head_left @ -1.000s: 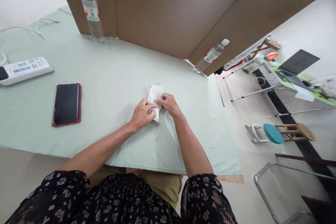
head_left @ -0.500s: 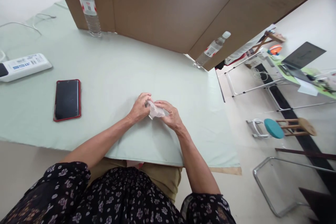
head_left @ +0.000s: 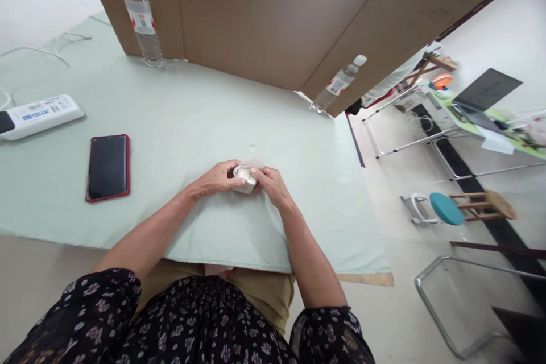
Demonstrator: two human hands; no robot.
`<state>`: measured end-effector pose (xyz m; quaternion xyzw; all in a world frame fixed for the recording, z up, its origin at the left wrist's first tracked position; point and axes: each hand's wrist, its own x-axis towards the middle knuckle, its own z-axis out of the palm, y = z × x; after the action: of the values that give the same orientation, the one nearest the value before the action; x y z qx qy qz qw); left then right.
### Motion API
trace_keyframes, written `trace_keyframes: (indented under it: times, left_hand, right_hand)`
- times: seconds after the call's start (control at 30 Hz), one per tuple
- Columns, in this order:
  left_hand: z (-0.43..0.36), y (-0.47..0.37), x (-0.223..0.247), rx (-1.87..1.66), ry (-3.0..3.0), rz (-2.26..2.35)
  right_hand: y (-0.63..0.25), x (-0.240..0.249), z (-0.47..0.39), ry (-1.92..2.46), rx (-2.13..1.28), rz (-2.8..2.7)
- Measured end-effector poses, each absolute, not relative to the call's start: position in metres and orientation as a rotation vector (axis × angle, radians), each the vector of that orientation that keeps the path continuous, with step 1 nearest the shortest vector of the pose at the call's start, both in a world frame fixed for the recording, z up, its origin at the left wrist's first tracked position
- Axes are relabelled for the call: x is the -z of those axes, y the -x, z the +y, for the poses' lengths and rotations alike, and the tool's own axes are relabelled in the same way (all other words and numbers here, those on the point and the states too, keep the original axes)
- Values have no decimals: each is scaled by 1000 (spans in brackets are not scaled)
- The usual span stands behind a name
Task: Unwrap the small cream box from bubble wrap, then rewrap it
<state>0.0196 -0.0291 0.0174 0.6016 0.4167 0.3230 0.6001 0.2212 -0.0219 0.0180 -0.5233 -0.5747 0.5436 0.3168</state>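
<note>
From my remote station I record the following. The work in hand is the compacting of a small clear plastic packet (head_left: 244, 176) on the pale green table cloth (head_left: 191, 119). As it lies, the packet is bunched into a tight wad between both hands, near the front edge of the table and directly ahead of the person; I judge the folding or rolling to be well advanced, since only a small crumpled lump shows. I cannot tell whether it is fully closed up or what it contains.

Left hand (head_left: 217, 177): fingers curled, thumb and fingertips pinching the left side of the packet, heel of the hand low over the cloth. Right hand (head_left: 271, 185): likewise closed, fingertips pressing the packet's right side. Both grips are firm pinches, neither hand spread.

Surroundings: a red-cased phone (head_left: 107, 167) lies face up well to the left, a white power strip (head_left: 40, 115) beyond it, and two water bottles, one upright (head_left: 140, 14) and one (head_left: 336, 84) at the far right corner, against the brown board (head_left: 273, 17)
</note>
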Motion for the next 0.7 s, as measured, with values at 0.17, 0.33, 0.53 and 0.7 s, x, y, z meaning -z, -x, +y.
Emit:
trace_keyframes:
  times: [0.17, 0.33, 0.53, 0.7]
  left_hand:
    - [-31, -25, -19, -819, -1135, 903]
    - [-34, -22, -23, -779, -1165, 944]
    - [-34, -23, -22, -801, -970, 930]
    - [-35, -27, -21, -843, -982, 942]
  right_hand:
    - [-227, -21, -31, 1300, -1310, -1621]
    - [-229, -23, -41, 1222, -1461, -1575]
    - [-224, -19, -45, 1162, -1450, -1558]
    - [-222, -8, -48, 1261, -1389, -1542]
